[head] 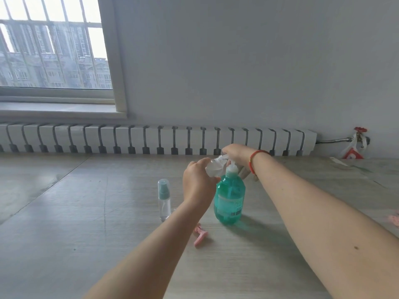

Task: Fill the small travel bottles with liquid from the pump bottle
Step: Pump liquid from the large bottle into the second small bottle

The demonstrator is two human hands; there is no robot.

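Under your right hand, which presses the pump, your left hand grips a tilted travel bottle, mouth toward the spout.

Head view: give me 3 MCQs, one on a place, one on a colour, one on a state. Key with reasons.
1. Where does the capped spray bottle stand?
A. Left of the green pump bottle
B. On the windowsill
C. On the radiator

2. What colour is the razor on the floor?
A. Blue
B. Pink
C. Black

3. What is the left hand doing?
A. Lying flat on the floor
B. Gripping the clear travel bottle at the pump spout
C. Holding the razor

Key: 1 A, it stands upright on the floor left of the pump bottle. 2 B, its handle is pink. 3 B, its fingers curl round the tilted bottle while the right hand rests on the pump head.
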